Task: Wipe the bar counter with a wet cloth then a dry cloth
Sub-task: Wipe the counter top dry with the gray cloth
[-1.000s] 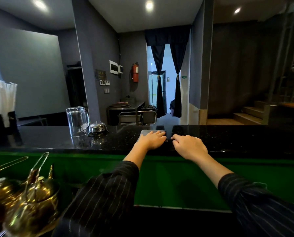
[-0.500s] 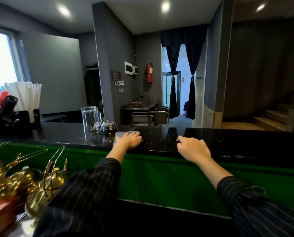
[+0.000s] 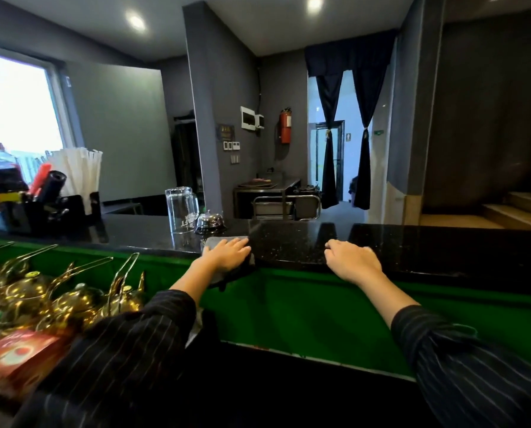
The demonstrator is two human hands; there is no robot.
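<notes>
You're likely on a wiping pass: left hand flat, fingers straight, pressing cloth on counter edge, just beside bell. Right hand rests loosely curled, empty. Wet or dry cloth, can't tell. Next: steer round bell and glass.

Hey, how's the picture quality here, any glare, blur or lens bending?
Head view: the window is blown out white; the glossy black counter mirrors the bright doorway; the red box at lower left is blurred; the wide lens bends straight lines near the edges.
</notes>
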